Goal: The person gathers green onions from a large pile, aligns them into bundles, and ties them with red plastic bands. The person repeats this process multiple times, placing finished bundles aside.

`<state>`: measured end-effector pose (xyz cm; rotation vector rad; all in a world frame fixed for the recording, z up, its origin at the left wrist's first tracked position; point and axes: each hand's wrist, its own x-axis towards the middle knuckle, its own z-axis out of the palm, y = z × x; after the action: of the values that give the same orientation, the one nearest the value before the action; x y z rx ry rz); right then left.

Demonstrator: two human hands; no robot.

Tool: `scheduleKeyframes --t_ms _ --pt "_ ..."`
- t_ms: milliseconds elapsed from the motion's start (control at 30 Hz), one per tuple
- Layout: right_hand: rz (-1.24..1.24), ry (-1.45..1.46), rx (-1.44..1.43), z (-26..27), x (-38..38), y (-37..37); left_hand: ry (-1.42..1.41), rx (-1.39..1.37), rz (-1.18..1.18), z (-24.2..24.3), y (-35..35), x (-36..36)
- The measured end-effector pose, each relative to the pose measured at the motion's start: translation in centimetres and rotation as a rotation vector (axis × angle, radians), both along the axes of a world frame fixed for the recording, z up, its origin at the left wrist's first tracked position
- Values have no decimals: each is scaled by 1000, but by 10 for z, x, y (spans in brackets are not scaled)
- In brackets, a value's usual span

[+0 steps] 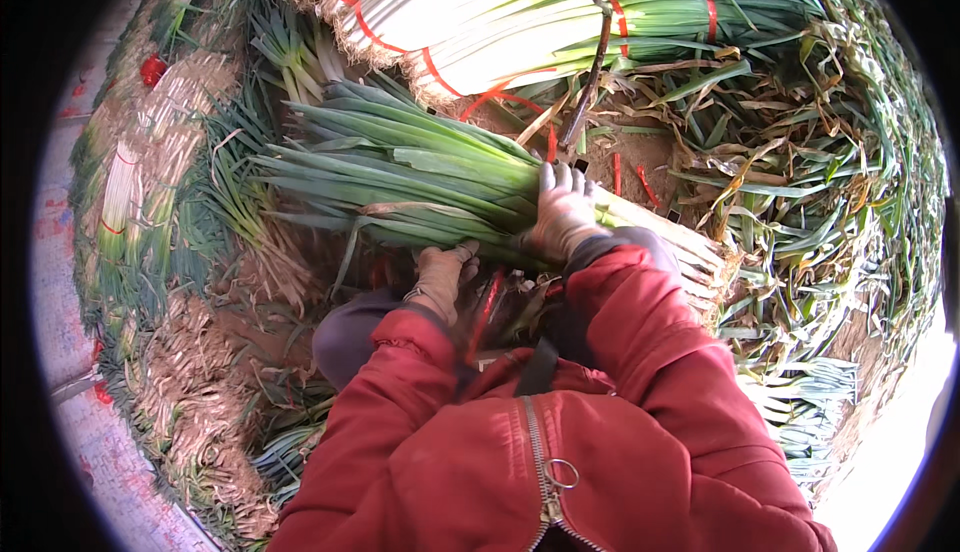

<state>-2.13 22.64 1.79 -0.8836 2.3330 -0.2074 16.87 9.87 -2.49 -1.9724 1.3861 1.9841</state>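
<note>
A large bunch of long green onions (442,158) lies slantwise before me, leaves to the left and pale root ends to the right. My right hand (562,211), in a worn glove, is laid over the middle of the bunch with its fingers curled round the far side. At the near edge of the leaves is my left hand (444,271), also gloved. Its thumb touches the leaves, while the other fingers are partly hidden. Red tape (487,312) hangs below the bunch between my forearms.
Beyond the bunch lie thick onion bundles (510,19) bound with red tape. A bent metal rod (592,64) rises in front of them. Dry leaf waste (787,147) is heaped on the right. More loose onions (187,117) and a red tape roll (153,70) lie on the left.
</note>
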Motion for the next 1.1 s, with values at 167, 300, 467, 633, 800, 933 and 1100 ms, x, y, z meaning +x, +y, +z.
scheduleKeyframes --t_ms 167,300,467,633,800,933,1100 --pt "26 134 163 -41 33 -9 4 -108 -141 -69 -26 -1" --pt "-69 174 113 -52 38 -16 -73 -269 -442 -76 -36 -11" --pt "-70 151 168 -53 38 -17 231 92 9 -12 2 13" --pt "-65 135 83 -66 39 -8 331 147 -537 63 -9 -17" --pt "-153 166 -37 -73 45 -4 637 -848 -761 111 -15 -241" --pt "-117 146 -31 -74 40 -6 733 -495 -776 128 4 -355" --pt "-171 19 -59 -73 34 -6 614 -662 -1078 126 7 -319"
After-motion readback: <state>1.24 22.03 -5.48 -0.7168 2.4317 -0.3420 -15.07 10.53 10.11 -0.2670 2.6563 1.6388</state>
